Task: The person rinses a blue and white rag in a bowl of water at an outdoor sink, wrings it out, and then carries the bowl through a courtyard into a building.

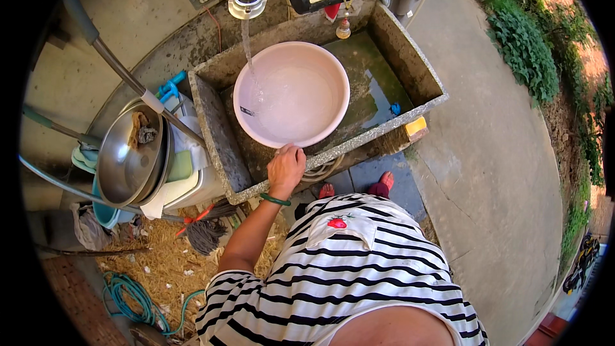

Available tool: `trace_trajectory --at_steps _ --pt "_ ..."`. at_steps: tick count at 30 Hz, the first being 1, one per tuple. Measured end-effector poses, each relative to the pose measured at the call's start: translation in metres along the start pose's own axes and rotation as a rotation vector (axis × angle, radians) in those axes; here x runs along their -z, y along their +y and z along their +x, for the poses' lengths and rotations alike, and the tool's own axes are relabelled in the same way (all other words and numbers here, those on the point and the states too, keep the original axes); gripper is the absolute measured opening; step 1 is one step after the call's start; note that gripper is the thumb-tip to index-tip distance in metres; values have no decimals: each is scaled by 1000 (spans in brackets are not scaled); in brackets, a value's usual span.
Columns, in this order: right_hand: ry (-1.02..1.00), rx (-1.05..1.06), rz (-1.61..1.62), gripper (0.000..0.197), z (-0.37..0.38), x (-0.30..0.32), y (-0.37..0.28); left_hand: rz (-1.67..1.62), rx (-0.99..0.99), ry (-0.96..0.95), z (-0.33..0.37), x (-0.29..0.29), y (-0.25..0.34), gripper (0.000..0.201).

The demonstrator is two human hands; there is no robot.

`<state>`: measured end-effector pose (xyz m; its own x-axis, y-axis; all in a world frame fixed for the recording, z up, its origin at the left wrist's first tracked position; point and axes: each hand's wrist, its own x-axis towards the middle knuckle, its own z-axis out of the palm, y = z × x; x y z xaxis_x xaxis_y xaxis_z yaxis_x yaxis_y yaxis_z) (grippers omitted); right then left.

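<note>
A pale pink basin point(320, 118) sits in the left part of a rough stone sink point(435, 96). Water runs from the metal faucet point(247, 8) into it, striking near its left side. My left hand point(286, 168), a dark green bangle at the wrist, reaches over the sink's front edge. Its fingers are curled at the basin's near rim and seem to grip it; the fingertips are partly hidden. Shallow greenish water point(365, 83) stands in the sink to the right, with a small blue scrap point(395, 109) near the front wall. My right hand is out of view.
Metal bowls point(128, 166) with a crumpled rag lean left of the sink, beside a metal pipe point(122, 67). A yellow sponge-like block point(416, 127) rests by the front right corner. A mop head point(205, 236) and a coiled teal hose point(131, 298) lie on straw below.
</note>
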<state>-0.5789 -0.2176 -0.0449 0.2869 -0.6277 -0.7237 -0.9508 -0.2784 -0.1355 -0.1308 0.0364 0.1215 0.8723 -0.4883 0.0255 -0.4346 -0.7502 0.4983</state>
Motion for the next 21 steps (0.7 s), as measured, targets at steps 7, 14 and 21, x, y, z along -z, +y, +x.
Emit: trace_trajectory --at_steps 7,14,21 --pt "372 33 59 53 -30 70 -65 -13 31 -33 -3 7 0 33" --pt "546 223 441 45 -79 183 -161 -93 -1 -28 1 8 6 31" --pt "87 734 1217 25 -157 241 -297 -475 -460 -33 8 55 83 100"
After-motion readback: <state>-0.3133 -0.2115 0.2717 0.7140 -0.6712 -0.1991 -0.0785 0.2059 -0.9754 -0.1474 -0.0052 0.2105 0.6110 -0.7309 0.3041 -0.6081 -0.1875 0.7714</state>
